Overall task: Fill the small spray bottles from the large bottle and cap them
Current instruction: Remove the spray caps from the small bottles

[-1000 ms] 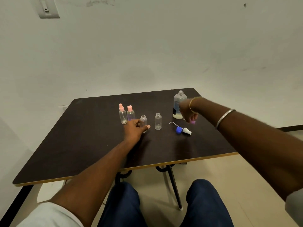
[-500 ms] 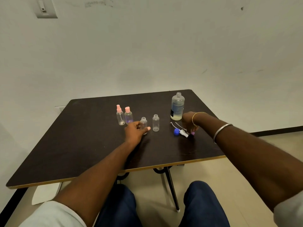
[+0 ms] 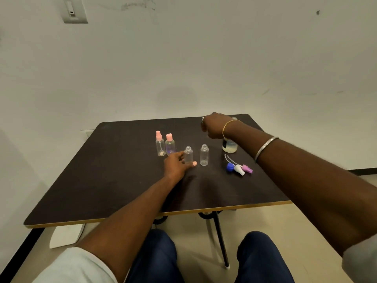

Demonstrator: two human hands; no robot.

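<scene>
Head view. Left hand (image 3: pixel 177 166) rests on the table (image 3: pixel 114 180), fingers (image 3: pixel 193 164) wrapped loosely around the base of an uncapped small bottle (image 3: pixel 188 155); thumb tip lies in front of it, contact looks light, not a firm clamp. A second open small bottle (image 3: pixel 204 155) stands just right of the thumb, apart from it. Two pink-capped bottles (image 3: pixel 165 145) stand just beyond the left knuckles, close together.

Right hand (image 3: pixel 214 126) is raised over the large bottle (image 3: pixel 230 147), whose lower body shows beneath the wrist; neck and top hidden behind the hand. Fingers are curled, turned away from the camera: cannot tell whether they grip the bottle or anything else.

Risks, judged: the small necks are narrow, so pouring from the wide bottle could spill onto the table. The loose left hold may let the light bottle tip if the large bottle's lip bumps it. The neighbouring open bottle sits close enough to be knocked.

Nearby: loose spray heads, blue (image 3: pixel 230 167), white (image 3: pixel 239 169), purple (image 3: pixel 247 168), lie below the right wrist, within the forearm's sweep. A wall switch (image 3: pixel 74 10) is far off.
</scene>
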